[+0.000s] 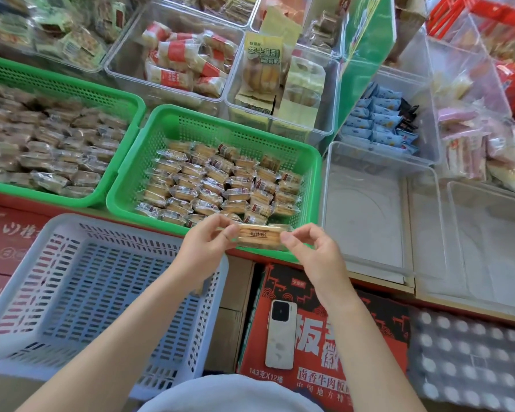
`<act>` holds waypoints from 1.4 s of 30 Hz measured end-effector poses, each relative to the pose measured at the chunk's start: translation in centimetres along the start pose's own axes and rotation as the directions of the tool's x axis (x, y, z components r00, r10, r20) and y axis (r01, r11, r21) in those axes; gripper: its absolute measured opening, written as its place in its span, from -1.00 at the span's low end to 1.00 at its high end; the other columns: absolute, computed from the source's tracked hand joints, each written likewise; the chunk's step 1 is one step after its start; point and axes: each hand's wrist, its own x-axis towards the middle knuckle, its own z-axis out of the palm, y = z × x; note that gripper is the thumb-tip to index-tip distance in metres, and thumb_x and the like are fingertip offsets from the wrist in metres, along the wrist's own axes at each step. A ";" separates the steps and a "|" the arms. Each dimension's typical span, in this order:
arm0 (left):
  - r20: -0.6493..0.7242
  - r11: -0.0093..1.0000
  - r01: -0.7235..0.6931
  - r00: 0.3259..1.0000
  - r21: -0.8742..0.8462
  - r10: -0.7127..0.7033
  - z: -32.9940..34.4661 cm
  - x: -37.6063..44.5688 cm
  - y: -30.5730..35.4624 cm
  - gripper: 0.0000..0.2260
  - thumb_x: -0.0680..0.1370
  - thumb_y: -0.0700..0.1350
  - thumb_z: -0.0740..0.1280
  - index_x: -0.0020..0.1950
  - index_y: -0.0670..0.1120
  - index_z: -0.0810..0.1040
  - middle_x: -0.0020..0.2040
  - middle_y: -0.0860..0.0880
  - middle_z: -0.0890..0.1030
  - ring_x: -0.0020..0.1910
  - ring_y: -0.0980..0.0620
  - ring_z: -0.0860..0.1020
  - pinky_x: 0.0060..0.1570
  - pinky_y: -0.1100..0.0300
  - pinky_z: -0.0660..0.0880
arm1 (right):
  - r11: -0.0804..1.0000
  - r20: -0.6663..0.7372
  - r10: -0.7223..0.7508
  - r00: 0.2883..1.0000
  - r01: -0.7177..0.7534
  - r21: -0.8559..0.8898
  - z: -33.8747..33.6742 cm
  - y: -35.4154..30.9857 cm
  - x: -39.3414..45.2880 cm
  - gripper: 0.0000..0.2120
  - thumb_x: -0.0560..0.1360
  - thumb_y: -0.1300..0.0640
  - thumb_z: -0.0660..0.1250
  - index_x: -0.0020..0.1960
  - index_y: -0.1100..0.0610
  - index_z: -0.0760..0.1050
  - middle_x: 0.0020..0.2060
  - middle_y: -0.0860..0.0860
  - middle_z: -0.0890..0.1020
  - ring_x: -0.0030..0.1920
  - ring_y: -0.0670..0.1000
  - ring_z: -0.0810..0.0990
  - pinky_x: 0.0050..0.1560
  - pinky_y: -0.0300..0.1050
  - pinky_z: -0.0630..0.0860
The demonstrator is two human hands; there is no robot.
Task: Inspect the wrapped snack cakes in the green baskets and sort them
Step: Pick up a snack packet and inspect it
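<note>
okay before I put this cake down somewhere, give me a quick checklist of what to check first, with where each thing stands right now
1. Grip: left hand and right hand each pinch an end of the wrapped snack cake. Ok.
2. Label readable: dark print faces up on the wrapper. Ok.
3. Wrapper seal intact: ends are covered by fingers. Cannot tell.
4. White basket free to take it: nothing shows inside. Ok.
5. Clear bin on the right free to take it: looks empty. Ok.
6. Source green basket: many cakes left to inspect. Sorting not finished.
</note>
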 end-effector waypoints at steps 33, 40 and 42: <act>0.340 0.273 -0.356 0.934 0.894 0.108 -0.4 7.8 -7.0 -0.33 0.59 0.37 -0.33 0.55 0.25 0.28 0.61 -0.06 0.23 0.62 -0.09 0.10 0.53 -0.18 -0.02 | 0.554 0.269 -0.150 0.951 0.306 -0.774 5.8 3.3 11.2 -0.89 0.58 0.08 0.34 0.02 0.11 0.47 -0.11 -0.04 0.49 -0.17 -0.03 0.46 -0.26 -0.12 0.32; 0.417 0.232 -0.417 0.907 0.879 0.053 0.6 8.2 -6.3 -0.33 0.55 0.42 -0.33 0.54 0.31 0.25 0.64 -0.06 0.17 0.63 -0.08 0.05 0.54 -0.18 -0.05 | 0.604 0.169 -0.077 0.983 0.181 -0.776 5.9 3.2 12.5 -0.86 0.58 0.06 0.35 0.05 0.12 0.49 -0.02 0.00 0.50 -0.02 0.06 0.53 -0.15 -0.12 0.37; 0.420 0.231 -0.417 0.907 0.879 0.039 0.6 8.1 -6.1 -0.32 0.53 0.41 -0.34 0.54 0.31 0.24 0.64 -0.06 0.17 0.63 -0.08 0.05 0.54 -0.17 -0.05 | 0.554 0.185 -0.071 0.980 0.193 -0.810 6.3 3.3 12.4 -0.82 0.57 0.06 0.37 0.08 0.14 0.47 0.02 0.03 0.51 0.03 0.08 0.53 -0.13 -0.09 0.41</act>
